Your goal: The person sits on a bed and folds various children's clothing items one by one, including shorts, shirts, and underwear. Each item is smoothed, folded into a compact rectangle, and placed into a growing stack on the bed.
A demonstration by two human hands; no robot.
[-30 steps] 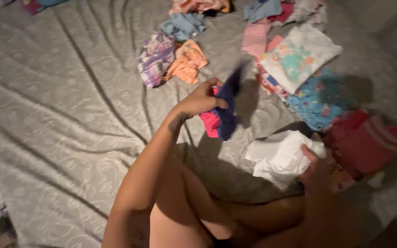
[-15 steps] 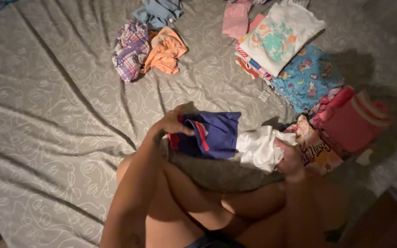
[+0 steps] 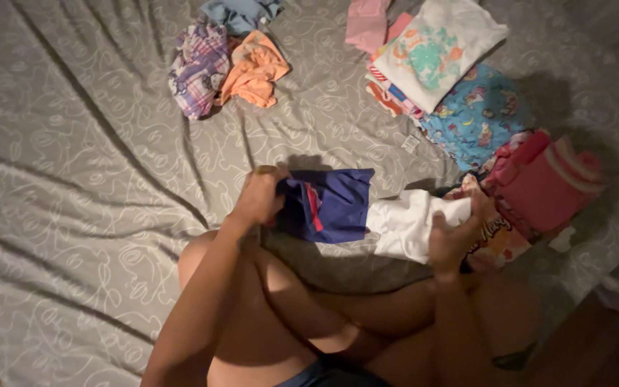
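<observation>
Your left hand is closed on the left edge of a small navy-blue cloth garment with a red stripe, pinching the fabric between thumb and fingers. Your right hand is clenched around a crumpled white cloth garment, fingers curled over its right end.

Take the navy garment as the landmark. It lies spread on the grey patterned bedsheet, just above your folded knees. The white garment touches its right edge. Right of that, partly under your right hand, lies a folded piece with a pink and yellow print, and past it a stack of folded pink and red clothes. Above and to the right of the navy garment sits a folded blue printed garment, with a folded white shirt bearing a teal and orange picture lying on top of its upper left part. Well above and to the left of the navy garment are a crumpled orange cloth and, touching it, a purple plaid cloth.
</observation>
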